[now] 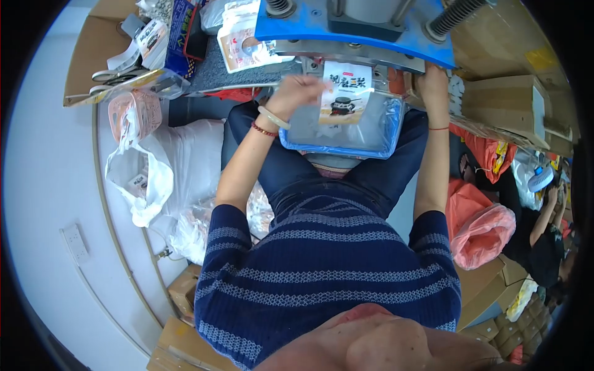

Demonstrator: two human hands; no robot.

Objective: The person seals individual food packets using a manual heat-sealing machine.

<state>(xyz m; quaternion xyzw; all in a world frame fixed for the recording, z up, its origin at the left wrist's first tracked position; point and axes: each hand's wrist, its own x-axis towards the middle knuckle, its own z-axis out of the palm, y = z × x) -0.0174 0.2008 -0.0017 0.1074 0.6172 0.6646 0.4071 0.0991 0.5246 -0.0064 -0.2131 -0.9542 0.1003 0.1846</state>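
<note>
My left hand [298, 96], with a pale bangle and a red bead bracelet on its wrist, is at the left edge of a white printed pouch [344, 102]. Its fingers are curled and slightly blurred, with the tips pinched at the pouch's edge. The pouch's top end lies under the metal bar of a blue press [356, 28]. Beneath the pouch a clear bin with a blue rim [337, 148] rests between my thighs. My right hand [431, 83] is up at the press's right end, its fingers hidden there.
Stacked printed pouches [244, 43] lie left of the press. Scissors [117, 75], a pink basket [139, 114] and a white bag [141, 185] are further left. To the right are cardboard boxes [501, 111], a red bag [479, 229] and another person [538, 247].
</note>
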